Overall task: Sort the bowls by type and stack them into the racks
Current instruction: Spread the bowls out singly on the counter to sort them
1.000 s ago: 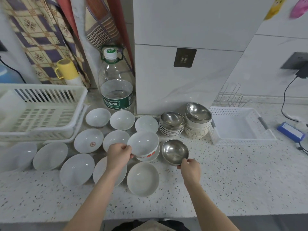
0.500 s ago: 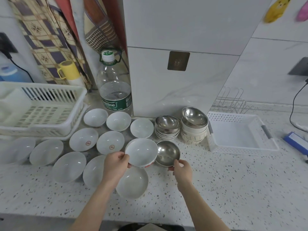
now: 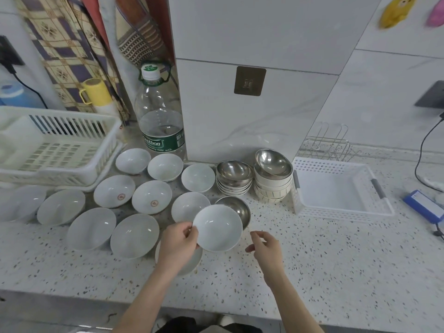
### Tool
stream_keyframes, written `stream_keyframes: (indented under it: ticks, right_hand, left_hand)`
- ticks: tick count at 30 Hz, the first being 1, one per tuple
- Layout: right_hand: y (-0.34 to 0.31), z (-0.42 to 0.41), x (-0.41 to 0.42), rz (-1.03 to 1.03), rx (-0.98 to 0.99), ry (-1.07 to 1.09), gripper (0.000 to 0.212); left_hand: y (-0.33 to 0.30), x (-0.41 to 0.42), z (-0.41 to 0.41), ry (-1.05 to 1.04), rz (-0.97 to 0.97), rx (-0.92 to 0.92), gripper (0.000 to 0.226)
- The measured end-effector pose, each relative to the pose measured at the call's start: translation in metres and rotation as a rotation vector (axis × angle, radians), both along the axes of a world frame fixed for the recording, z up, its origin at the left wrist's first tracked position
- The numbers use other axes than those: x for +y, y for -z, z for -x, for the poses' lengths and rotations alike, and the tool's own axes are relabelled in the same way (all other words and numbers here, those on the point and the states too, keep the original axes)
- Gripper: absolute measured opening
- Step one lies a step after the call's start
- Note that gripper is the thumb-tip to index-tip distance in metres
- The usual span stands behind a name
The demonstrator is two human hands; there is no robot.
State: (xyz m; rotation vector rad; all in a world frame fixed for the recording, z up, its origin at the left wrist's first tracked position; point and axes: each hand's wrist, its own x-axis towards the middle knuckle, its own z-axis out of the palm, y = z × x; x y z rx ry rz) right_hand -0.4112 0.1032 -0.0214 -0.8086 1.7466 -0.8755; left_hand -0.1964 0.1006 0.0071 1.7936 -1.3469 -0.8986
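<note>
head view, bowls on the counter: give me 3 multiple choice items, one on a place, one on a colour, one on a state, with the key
1. Where does the white basket stand?
A. right of the bowl stacks
B. left of the water bottle
C. on the floor

2. What colour is the cup behind the left rack?
A. red
B. yellow
C. black

3. What is the left hand doing?
A. resting flat on the counter
B. holding the water bottle
C. holding a white bowl by its rim

Key: 1 A, the basket sits just right of the steel-topped stacks. 2 B, the cup is plainly yellow. 3 C, the fingers pinch the bowl's left rim, above the counter.
</note>
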Motion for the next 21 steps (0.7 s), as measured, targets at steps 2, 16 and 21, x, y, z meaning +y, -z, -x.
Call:
stream_keyframes:
  ticks: [2, 16, 21]
  right_hand:
    - [-0.005, 0.005, 0.01, 0.011, -0.083, -0.072, 0.024]
    - [0.005, 0.024, 0.038, -0.058, 0.075, -0.408, 0.024]
    - [0.011, 0.028, 0.039, -0.087, 0.101, -0.441, 0.027]
  left_hand:
    - [0.004, 0.005, 0.009, 0.045, -0.007, 0.003, 0.031]
    - [0.037, 0.038, 0.042, 0.091, -0.157, -0.085, 0.023]
    - [0.043, 0.045, 0.045, 0.087, -0.173, -0.161, 0.02]
